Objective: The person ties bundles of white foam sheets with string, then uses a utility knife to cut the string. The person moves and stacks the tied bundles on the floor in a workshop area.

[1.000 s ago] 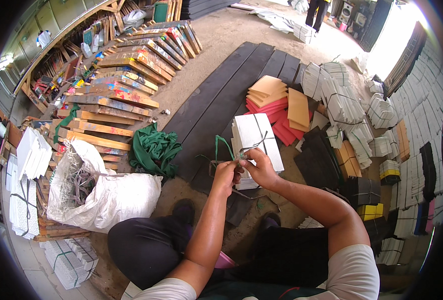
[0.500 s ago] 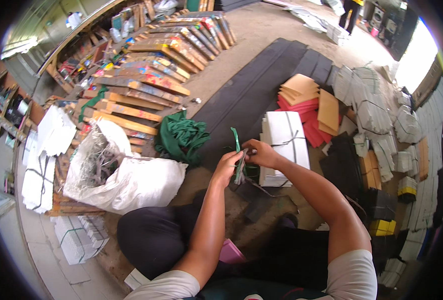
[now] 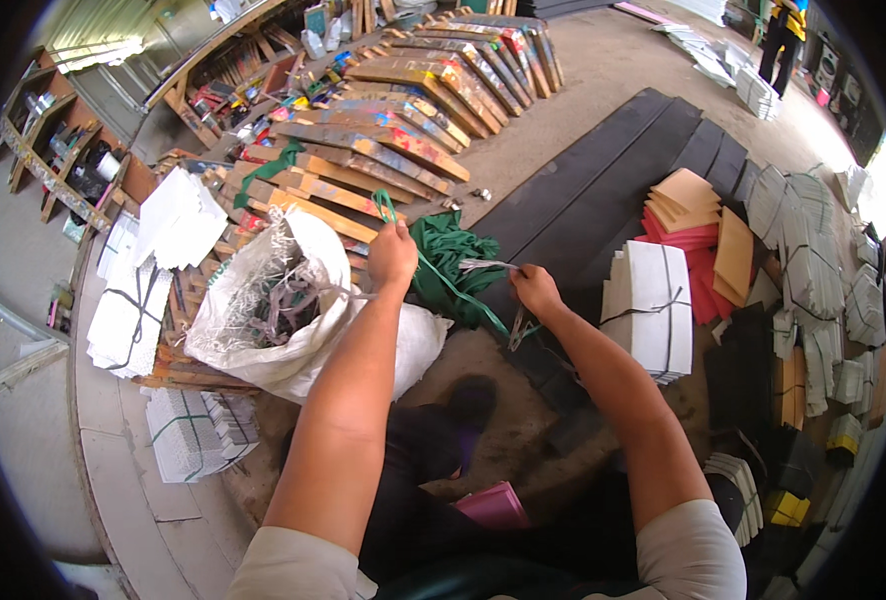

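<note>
My left hand (image 3: 393,257) is closed around a green cord (image 3: 384,204), whose loop sticks up above the fist. The cord's lower length runs down past the green cloth heap (image 3: 453,248) toward my right hand (image 3: 537,290). Pinched in that right hand are thin greyish-white strips (image 3: 487,265), with loose ends hanging below. A white woven sack (image 3: 418,345) lies under my left forearm; its open mouth is full of tangled grey strips (image 3: 285,300). To the right of my right hand stands a tied stack of white sheets (image 3: 655,310).
Paint-stained wooden frames (image 3: 413,110) fill the far left. Dark boards (image 3: 573,170) cover the floor ahead. Red sheets (image 3: 701,270) and tan sheets (image 3: 685,198) lie at right, near bundled white stacks (image 3: 813,260). A pink block (image 3: 495,505) rests by my legs. Another person (image 3: 785,40) stands far right.
My hands were close together over the strips; now they are well apart, the left one over by the sack with the green cord. The view has turned toward the left.
</note>
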`<action>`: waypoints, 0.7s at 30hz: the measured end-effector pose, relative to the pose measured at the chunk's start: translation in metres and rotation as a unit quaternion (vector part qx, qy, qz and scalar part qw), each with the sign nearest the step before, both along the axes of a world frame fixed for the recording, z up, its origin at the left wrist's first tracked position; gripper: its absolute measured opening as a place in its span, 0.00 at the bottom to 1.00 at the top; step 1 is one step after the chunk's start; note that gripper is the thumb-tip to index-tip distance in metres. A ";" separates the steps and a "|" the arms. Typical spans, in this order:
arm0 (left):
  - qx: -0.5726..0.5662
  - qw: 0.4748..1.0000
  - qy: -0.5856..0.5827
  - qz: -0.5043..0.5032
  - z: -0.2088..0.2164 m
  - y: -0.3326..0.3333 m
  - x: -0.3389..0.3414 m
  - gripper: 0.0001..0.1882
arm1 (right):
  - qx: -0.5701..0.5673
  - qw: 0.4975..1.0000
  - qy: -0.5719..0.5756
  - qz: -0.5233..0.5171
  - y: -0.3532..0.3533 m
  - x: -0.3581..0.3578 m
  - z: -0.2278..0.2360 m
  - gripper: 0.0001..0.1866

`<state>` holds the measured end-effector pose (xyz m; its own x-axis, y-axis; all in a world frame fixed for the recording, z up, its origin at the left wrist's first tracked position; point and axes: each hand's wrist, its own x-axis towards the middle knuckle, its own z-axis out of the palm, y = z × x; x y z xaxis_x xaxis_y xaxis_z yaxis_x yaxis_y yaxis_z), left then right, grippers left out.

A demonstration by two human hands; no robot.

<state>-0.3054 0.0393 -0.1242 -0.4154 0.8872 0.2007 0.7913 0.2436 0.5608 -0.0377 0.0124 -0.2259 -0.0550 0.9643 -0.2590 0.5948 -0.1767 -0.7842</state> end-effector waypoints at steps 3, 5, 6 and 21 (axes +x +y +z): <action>-0.081 0.978 0.100 -0.167 0.030 -0.003 -0.055 0.20 | 0.026 0.990 -0.135 0.039 -0.019 -0.047 0.013 0.31; -0.264 0.887 0.127 -0.358 0.075 -0.005 -0.054 0.18 | 0.107 0.984 -0.126 0.070 -0.020 -0.056 0.033 0.45; -0.320 0.866 0.131 -0.362 0.111 -0.018 -0.034 0.17 | 0.167 0.978 -0.073 0.096 -0.012 -0.058 0.045 0.52; 0.299 0.954 -0.015 -0.026 0.295 -0.173 -0.268 0.18 | 0.146 0.945 0.222 0.192 0.021 -0.160 0.215 0.16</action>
